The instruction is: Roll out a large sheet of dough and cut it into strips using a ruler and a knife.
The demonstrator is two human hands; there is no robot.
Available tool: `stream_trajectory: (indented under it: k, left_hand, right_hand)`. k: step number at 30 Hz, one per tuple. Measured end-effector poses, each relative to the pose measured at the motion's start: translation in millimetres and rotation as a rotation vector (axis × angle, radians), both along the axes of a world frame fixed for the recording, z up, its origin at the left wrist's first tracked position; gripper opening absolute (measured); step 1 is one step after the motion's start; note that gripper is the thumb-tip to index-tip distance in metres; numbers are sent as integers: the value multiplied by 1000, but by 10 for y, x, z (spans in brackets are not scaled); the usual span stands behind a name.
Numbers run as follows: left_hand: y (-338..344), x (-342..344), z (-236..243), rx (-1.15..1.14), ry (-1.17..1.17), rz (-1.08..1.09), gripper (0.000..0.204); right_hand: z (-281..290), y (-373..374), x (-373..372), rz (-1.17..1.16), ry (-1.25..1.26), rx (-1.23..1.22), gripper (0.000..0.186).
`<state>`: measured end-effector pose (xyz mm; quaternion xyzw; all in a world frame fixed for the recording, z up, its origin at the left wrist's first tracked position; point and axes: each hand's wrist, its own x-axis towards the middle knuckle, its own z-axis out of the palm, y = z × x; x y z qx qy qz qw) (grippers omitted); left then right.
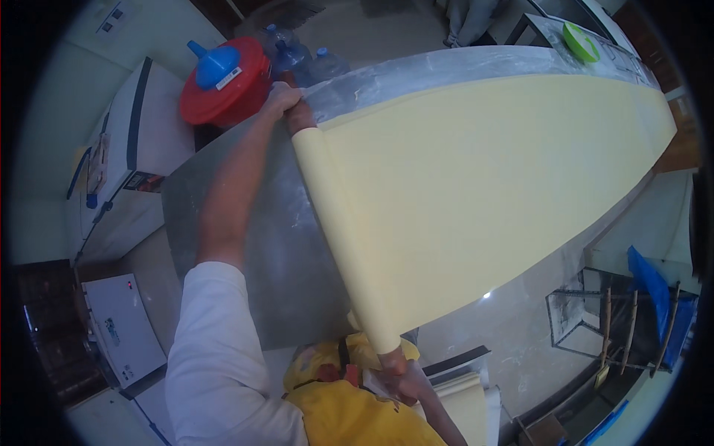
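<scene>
A wide, thin sheet of pale yellow dough (491,178) lies across the metal table (256,245). Its left edge is wound round a long wooden rolling pin (301,119), which runs from the far edge of the table to the near edge. Round the pin's bare far end, my left hand (281,98) is closed, arm stretched out. Close to my body, my right hand (405,381) is closed at the pin's near end; its fingers show only in part. The wound dough forms a smooth roll between both hands.
Beyond the table's far left corner stand a red lidded tub (253,89) with a blue funnel (217,65) and clear water jugs (325,65). A green bowl (580,42) is at the far right. Right, a rack holds wooden sticks (632,327). Another person's legs (468,21) show at the back.
</scene>
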<state>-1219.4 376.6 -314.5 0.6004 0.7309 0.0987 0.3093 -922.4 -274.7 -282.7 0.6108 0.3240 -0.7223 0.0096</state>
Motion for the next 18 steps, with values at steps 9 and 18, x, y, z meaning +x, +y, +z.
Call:
stream_trajectory:
  k: [9,18]
  left_hand:
    - [-290,-908,-97,47,130,32,75]
    - [-617,-1043,418,44,-1171,313,33]
  right_hand:
    - [274,-50,-684,44,-128,-20,65]
    - [488,-369,-765,-292,549,-24,63]
